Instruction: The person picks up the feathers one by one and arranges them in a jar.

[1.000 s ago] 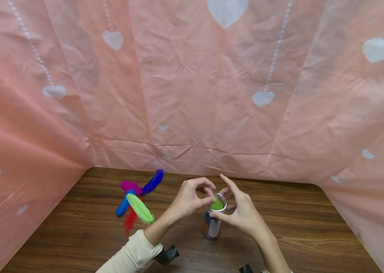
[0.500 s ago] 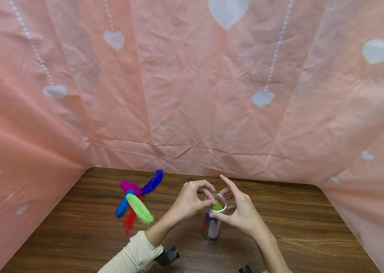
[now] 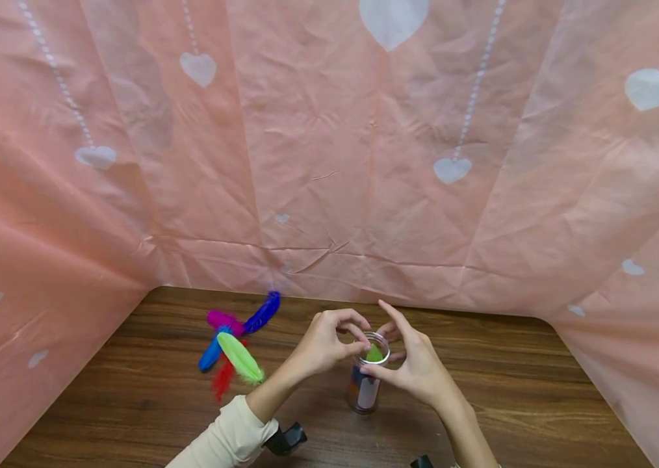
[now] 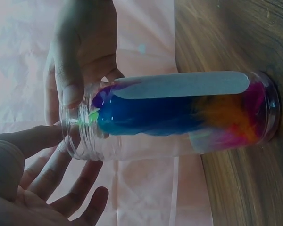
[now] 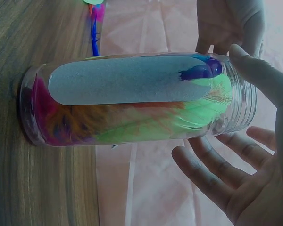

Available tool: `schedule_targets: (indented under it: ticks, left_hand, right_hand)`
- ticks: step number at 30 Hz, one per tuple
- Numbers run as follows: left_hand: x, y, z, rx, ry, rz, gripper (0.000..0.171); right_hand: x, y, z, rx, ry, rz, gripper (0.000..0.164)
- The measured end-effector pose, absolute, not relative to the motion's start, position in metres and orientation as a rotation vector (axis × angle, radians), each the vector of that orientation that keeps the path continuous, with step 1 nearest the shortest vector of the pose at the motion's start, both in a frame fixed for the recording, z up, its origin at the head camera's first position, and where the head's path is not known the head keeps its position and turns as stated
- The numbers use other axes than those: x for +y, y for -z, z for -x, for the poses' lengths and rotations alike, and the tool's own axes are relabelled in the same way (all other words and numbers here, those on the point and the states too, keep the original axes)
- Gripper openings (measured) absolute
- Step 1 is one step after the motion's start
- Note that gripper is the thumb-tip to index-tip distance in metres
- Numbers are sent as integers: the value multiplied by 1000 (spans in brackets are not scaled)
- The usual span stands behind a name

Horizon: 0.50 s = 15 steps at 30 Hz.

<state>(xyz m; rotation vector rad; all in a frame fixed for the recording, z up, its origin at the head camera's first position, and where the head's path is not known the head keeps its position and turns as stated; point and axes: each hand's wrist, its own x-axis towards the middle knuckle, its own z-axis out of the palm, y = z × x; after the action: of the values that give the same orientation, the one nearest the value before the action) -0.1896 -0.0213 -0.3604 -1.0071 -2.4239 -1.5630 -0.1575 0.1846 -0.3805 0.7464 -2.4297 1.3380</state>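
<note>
Hands met over a clear plastic jar (image 3: 366, 380) that stood upright on a wooden table (image 3: 481, 396), near the front edge and about midway across. The jar had no lid on and was stuffed with coloured feathers, green showing at its mouth. The left hand (image 3: 322, 343), in a cream sleeve (image 3: 227, 439), had its fingers curled, thumb and fingertips pinched together at the jar's rim. The right hand (image 3: 417, 364) cupped the rim from the other side, thumb pressed against the threaded neck, remaining fingers loosely spread and mostly straight. Just left of the hands lay a loose pile of feathers (image 3: 236, 348): blue, magenta, red and light green. Pink sheeting (image 3: 329, 162) printed with white hearts walled the table behind and on both sides.
</note>
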Motion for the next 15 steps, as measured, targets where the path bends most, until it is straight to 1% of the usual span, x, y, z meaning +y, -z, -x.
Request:
schedule_targets:
  ticks: [15]
  left_hand:
    - [-44,364,192,-2255,1627,974,11]
  right_hand:
    - [184,381,158,-2421,-1332,-750,110]
